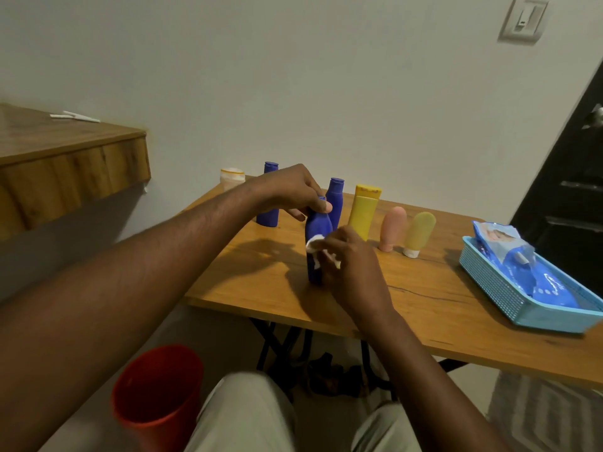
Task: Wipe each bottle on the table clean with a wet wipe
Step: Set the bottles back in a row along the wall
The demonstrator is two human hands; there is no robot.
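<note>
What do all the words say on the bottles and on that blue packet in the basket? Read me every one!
No word or number here can be read.
On the wipes pack in the blue basket: print, too blurred to read.
On the blue bottle under the wet wipe: no writing shows.
On the yellow bottle: no writing shows.
On the wall switch: no readable mark.

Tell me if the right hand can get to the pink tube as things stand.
Probably yes. The pink tube stands just beyond the right hand with bare table between, though that hand holds a wet wipe against the blue bottle.
</note>
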